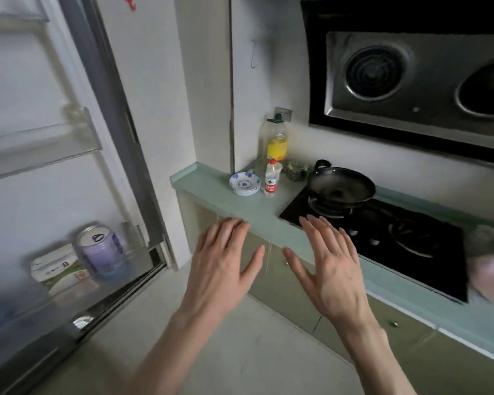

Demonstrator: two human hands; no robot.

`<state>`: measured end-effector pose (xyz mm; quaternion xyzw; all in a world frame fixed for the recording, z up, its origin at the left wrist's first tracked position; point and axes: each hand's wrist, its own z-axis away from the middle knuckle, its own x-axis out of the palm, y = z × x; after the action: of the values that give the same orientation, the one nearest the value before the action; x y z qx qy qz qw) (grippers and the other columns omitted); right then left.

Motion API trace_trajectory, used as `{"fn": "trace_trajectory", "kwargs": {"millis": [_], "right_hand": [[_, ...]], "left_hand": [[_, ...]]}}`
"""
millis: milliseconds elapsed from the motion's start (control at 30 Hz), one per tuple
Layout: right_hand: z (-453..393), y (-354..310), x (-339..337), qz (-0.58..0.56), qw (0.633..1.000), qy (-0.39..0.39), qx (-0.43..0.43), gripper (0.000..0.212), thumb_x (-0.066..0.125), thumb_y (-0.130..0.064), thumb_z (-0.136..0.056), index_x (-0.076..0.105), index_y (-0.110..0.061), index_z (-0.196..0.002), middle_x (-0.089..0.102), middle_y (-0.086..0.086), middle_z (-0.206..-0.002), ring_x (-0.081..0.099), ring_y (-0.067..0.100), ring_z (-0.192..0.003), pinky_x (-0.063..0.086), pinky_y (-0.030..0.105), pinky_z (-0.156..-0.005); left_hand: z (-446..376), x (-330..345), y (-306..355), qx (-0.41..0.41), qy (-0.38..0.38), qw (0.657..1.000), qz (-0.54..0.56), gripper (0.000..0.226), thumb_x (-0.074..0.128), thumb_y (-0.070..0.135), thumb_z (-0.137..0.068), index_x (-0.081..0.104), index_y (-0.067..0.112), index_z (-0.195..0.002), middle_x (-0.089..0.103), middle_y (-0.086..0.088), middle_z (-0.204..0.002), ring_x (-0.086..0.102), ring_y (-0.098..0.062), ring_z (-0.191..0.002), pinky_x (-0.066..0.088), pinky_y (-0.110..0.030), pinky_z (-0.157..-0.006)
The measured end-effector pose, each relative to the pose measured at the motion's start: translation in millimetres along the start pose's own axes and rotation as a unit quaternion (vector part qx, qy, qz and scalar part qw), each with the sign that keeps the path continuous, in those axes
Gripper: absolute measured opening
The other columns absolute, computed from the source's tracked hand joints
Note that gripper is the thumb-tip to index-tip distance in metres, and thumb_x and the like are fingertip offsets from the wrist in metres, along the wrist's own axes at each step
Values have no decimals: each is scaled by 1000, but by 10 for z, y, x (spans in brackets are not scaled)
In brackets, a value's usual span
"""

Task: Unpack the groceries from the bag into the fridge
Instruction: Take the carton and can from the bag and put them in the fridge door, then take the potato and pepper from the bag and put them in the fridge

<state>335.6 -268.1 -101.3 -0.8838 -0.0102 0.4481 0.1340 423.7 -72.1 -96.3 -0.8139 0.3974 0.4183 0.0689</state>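
The open fridge door (40, 149) fills the left side, with clear shelves on its inside. Its bottom shelf holds a purple drink can (102, 249) and a white and green carton (60, 269) beside it. My left hand (226, 260) and my right hand (328, 266) hover side by side in mid-air in front of the counter edge, fingers straight and spread, holding nothing. A pinkish plastic bag (491, 275) lies on the counter at the far right edge, partly cut off.
A pale green counter (211, 192) carries stacked blue-patterned dishes (244, 183), a small water bottle (272, 179), a tall oil bottle (275, 138) and a black wok (341, 186) on the gas hob (411, 246). A range hood (411, 81) hangs above. Bare floor lies below my arms.
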Motion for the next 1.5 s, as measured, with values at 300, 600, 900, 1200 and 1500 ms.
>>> {"fn": "trace_trajectory", "kwargs": {"millis": [300, 600, 900, 1200, 1500], "right_hand": [[809, 1385, -865, 61, 988, 50, 135, 60, 52, -56, -100, 55, -16, -146, 57, 0, -149, 49, 20, -143, 35, 45, -122], [1650, 2518, -1694, 106, 962, 90, 236, 58, 52, -52, -100, 55, -17, -145, 58, 0, -148, 55, 21, -136, 42, 39, -115], [2042, 3227, -2090, 146, 938, 116, 292, 55, 55, -50, -100, 55, -18, -144, 59, -3, -147, 55, 19, -136, 43, 39, -114], [1978, 4143, -2179, 179, 923, 105, 324, 58, 56, -55, -97, 56, -20, -144, 60, -2, -146, 58, 19, -134, 48, 40, -112], [1547, 5301, -2127, 150, 922, 40, 355, 59, 44, -61, -99, 46, -32, -151, 53, -12, -151, 52, 13, -137, 44, 36, -114]], "left_hand": [[-148, 796, 1612, 115, -41, 989, 84, 50, 53, 45, -100, 65, 6, -129, 65, -9, -132, 61, -31, -121, 49, -48, -106], [-157, 1387, 3133, 187, -59, 970, 147, 49, 52, 43, -101, 64, 7, -132, 64, -7, -135, 58, -27, -130, 45, -46, -113], [-226, 1907, 4130, 261, -78, 942, 198, 49, 51, 44, -102, 65, 6, -130, 65, -8, -132, 60, -26, -126, 46, -44, -112], [-597, 2646, 4918, 282, -102, 917, 265, 48, 49, 46, -101, 63, 9, -129, 65, -4, -130, 59, -21, -126, 40, -30, -113], [-1101, 3640, 5578, 281, -153, 892, 319, 42, 55, 42, -100, 60, 12, -129, 61, 0, -129, 60, -21, -121, 50, -36, -105]]}}
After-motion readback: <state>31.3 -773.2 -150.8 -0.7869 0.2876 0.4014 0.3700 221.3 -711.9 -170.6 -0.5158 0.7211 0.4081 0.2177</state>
